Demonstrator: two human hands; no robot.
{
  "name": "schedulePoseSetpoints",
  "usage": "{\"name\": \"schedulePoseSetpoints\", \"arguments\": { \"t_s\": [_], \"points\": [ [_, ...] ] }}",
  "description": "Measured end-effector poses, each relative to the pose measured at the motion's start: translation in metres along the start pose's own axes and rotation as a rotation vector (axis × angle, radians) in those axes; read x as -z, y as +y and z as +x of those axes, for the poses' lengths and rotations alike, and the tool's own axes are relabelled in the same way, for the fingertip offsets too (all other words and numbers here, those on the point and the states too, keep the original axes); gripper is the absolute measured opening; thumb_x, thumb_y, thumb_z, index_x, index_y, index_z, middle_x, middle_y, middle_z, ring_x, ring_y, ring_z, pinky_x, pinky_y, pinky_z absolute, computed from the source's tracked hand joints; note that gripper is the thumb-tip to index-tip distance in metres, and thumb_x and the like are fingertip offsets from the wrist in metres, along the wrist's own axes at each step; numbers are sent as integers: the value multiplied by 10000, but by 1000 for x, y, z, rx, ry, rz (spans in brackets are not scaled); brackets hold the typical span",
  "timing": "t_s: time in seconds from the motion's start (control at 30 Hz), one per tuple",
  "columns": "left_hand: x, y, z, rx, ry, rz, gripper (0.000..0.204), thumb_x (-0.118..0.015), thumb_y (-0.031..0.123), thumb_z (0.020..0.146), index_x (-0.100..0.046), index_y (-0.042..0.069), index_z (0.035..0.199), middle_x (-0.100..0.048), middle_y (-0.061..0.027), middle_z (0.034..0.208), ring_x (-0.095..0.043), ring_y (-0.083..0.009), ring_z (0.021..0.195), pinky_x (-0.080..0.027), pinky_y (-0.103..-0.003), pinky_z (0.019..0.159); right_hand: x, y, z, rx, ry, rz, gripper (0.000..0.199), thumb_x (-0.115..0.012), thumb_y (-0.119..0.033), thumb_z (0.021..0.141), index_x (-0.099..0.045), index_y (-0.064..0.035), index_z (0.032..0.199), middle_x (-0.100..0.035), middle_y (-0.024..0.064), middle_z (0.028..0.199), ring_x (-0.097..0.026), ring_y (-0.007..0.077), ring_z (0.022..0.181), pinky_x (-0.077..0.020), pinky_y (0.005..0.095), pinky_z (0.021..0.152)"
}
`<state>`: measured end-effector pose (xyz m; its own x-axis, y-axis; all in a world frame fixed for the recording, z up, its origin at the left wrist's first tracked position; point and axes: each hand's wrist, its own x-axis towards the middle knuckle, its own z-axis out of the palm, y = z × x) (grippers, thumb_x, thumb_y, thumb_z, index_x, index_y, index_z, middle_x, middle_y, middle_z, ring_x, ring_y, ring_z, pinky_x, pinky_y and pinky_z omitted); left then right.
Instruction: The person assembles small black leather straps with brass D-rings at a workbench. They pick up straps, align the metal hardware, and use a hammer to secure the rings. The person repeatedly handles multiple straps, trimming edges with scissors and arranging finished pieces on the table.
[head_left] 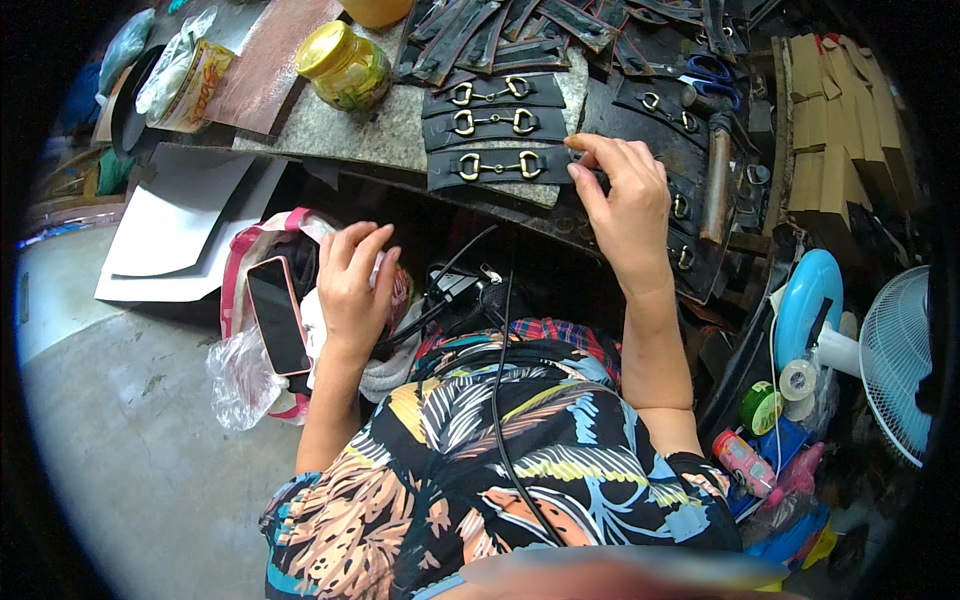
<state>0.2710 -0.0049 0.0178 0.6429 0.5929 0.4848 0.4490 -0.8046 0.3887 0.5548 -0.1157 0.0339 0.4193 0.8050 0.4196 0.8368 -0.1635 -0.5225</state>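
Note:
My right hand (628,195) is at the right end of a black leather strap (440,172) with a gold horsebit buckle (499,166), the nearest of three laid in a stack of rows. Its thumb and forefinger are apart at the strap's end; I cannot tell whether they touch it. Behind lie the middle strap (436,132) and the far strap (552,90), each with a similar buckle. My left hand (352,285) hovers off the table's near edge, above a bag, fingers loosely bent and apart, with nothing seen in it.
A hammer (717,190) and blue-handled scissors (710,70) lie right of the straps. Loose dark strips (500,35) are heaped behind. A yellow-lidded jar (343,65) stands left. A phone (280,315) rests on the bag. A fan (895,360) stands at right; a black cable (500,400) hangs down my front.

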Motion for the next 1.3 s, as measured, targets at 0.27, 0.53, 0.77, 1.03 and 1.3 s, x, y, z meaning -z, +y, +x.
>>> {"name": "schedulePoseSetpoints", "arguments": {
  "t_s": [0.27, 0.53, 0.77, 1.03, 1.3],
  "points": [
    [-32, 17, 55, -110, -4, -41, 333, -806, 69, 796, -706, 24, 1110, -663, -132, 1107, -611, -333, 980, -513, -421, 850, 2, -1, 2, 32, -35, -20, 258, -774, -145, 842, -749, -113, 1097, -719, 41, 972, -644, 247, 976, -453, 386, 868],
    [15, -25, 1, 283, -132, 542, 568, -864, 263, 780, -631, 90, 1268, -612, -142, 1250, -556, -351, 1192, -450, -461, 1021, 2, 2, 4, 74, 27, -5, 262, -802, -178, 819, -734, -131, 1067, -712, 40, 992, -637, 255, 1013, -451, 410, 886],
    [58, -104, -69, 714, -292, 661, 836, -871, 350, 779, -483, 45, 1453, -539, -257, 1365, -539, -470, 1223, -452, -515, 1054, 4, 0, 4, 101, 20, 20, 233, -780, -151, 850, -755, -100, 1077, -738, 54, 1022, -650, 266, 1014, -457, 386, 878],
    [101, -111, -78, 780, -396, 376, 828, -825, 129, 709, -485, 27, 1457, -479, -270, 1399, -545, -453, 1268, -484, -467, 1072, 6, 3, 1, 83, 8, 27, 222, -768, -158, 863, -756, -94, 1075, -735, 61, 1022, -651, 265, 1015, -453, 390, 884],
    [165, -153, -117, 1210, -6, -609, 677, -519, -1, 687, -559, -2, 1362, -655, -109, 1199, -671, -218, 1022, -564, -333, 883, 7, 3, 2, 112, 5, 64, 230, -768, -155, 867, -757, -88, 1086, -738, 63, 1025, -654, 260, 1029, -452, 385, 896]
  ]
}}
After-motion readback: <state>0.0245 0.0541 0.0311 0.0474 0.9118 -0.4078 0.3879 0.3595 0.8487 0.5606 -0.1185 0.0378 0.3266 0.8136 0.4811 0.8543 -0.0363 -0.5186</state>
